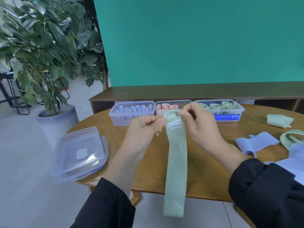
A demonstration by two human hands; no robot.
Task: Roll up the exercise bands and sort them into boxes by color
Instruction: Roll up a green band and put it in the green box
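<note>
Both hands up over the table's [148, 183] near edge: left hand [144, 127] and right hand [197, 122] each pinch the top end of a green band [176, 162], thumbs on top, rest hanging past the edge. Label reads upside down; bottom print hard to make out. Far edge: blue-band box [131, 112], pink-band box [171, 106] partly hidden behind the hands, green-band box [220, 109]. Right edge: loose bands [256, 143], cut off by frame. Lids [79, 153] at left edge.

Both forearms in dark sleeves reached forward, raised; left hand [144, 127] and right hand [197, 122] level, close together, thumbs and curled fingers pinched top end of band [176, 155]
</note>
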